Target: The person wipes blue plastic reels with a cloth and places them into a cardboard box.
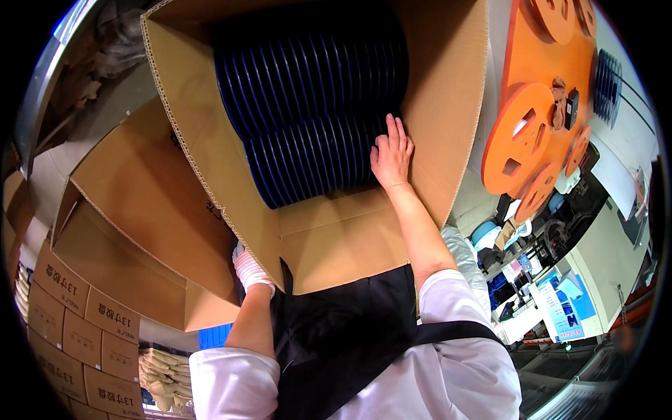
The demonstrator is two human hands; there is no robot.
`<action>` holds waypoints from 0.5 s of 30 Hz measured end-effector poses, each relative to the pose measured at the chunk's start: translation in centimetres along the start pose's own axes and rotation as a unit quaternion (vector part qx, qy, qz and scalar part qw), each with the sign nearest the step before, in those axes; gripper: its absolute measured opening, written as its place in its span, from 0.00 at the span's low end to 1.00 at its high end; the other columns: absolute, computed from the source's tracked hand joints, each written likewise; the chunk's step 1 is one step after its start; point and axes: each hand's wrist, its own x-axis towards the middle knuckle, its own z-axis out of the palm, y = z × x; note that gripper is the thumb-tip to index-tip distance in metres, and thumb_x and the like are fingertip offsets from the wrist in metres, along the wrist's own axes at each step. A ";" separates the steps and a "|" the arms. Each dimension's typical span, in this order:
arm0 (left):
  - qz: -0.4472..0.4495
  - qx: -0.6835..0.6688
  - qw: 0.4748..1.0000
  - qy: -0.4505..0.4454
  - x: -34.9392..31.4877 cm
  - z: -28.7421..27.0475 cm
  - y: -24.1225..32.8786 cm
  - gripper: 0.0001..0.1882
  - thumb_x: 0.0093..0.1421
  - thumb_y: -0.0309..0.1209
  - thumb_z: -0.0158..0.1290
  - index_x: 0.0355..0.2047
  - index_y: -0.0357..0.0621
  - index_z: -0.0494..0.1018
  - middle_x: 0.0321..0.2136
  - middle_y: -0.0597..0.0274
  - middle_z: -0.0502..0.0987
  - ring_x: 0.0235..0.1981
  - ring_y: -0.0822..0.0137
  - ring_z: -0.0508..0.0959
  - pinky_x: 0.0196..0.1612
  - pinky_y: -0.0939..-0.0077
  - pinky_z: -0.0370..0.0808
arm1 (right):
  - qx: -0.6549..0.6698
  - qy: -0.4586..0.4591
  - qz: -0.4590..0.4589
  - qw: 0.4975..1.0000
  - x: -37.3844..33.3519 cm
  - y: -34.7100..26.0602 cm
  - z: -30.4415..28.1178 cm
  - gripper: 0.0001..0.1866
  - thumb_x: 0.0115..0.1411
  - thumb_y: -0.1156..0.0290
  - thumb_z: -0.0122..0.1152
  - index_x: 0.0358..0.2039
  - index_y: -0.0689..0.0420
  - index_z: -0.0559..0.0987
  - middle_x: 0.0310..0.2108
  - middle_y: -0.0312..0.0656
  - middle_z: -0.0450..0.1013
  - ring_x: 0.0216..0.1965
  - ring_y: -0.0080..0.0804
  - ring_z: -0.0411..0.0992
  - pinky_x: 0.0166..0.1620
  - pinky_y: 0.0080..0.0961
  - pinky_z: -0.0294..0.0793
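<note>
A large open cardboard box (336,259) stands tilted in front of me. Inside it, two rows of dark, blue-rimmed plastic reels (301,154) stand on edge, packed side by side. My right hand (393,155) is inside the box, bare, with its fingers stretched out against the right end of the nearer row. Along the outer left side of the box is my left hand (253,271), in a white and pink glove. It touches the cardboard there, and its fingers are mostly hidden by the box edge and the shadow.
Another open cardboard box (154,203) is close on the left, above stacked closed cartons (84,336). To the right stands an orange machine panel (535,84) with round orange discs. Beyond it are a cluttered worktable (518,280) and a pale cabinet (602,259).
</note>
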 end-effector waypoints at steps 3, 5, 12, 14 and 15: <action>-0.003 -0.003 1.000 0.000 -0.3 -0.8 0.7 0.22 0.58 0.39 0.45 0.51 0.43 0.68 0.52 0.52 0.68 0.53 0.50 0.66 0.57 0.60 0.61 | 0.015 0.052 -0.045 0.998 -0.1 0.2 1.0 0.10 0.46 0.79 0.60 0.31 0.53 0.75 0.63 0.38 0.56 0.65 0.40 0.50 0.58 0.43 0.54; -0.001 0.002 1.000 0.001 -0.2 -0.5 0.4 0.22 0.57 0.39 0.46 0.50 0.42 0.68 0.52 0.51 0.68 0.53 0.50 0.66 0.58 0.60 0.61 | -0.022 -0.002 -0.083 0.996 0.0 0.0 0.8 0.11 0.46 0.80 0.59 0.30 0.52 0.75 0.63 0.37 0.56 0.65 0.40 0.49 0.58 0.44 0.54; -0.002 0.006 1.000 -0.024 -0.4 -1.5 1.1 0.23 0.57 0.40 0.47 0.50 0.42 0.69 0.53 0.50 0.67 0.53 0.50 0.66 0.58 0.60 0.61 | 0.052 -0.035 -0.017 0.998 0.1 -2.2 -1.1 0.08 0.45 0.76 0.61 0.27 0.53 0.74 0.62 0.39 0.57 0.65 0.39 0.49 0.61 0.46 0.48; -0.023 -0.022 0.999 -0.018 -0.3 -1.2 0.8 0.23 0.57 0.40 0.47 0.51 0.42 0.68 0.53 0.50 0.67 0.53 0.49 0.66 0.58 0.60 0.60 | 0.042 -0.028 -0.030 0.998 0.0 -1.9 -0.3 0.07 0.45 0.77 0.61 0.26 0.53 0.74 0.62 0.40 0.58 0.65 0.41 0.50 0.61 0.46 0.48; -0.023 -0.021 0.999 -0.017 -0.2 -1.1 0.7 0.23 0.57 0.40 0.47 0.51 0.42 0.68 0.53 0.50 0.67 0.53 0.49 0.66 0.58 0.60 0.60 | 0.032 -0.022 -0.044 0.998 0.0 -1.7 0.3 0.07 0.44 0.77 0.62 0.25 0.53 0.74 0.61 0.41 0.59 0.64 0.42 0.52 0.61 0.45 0.48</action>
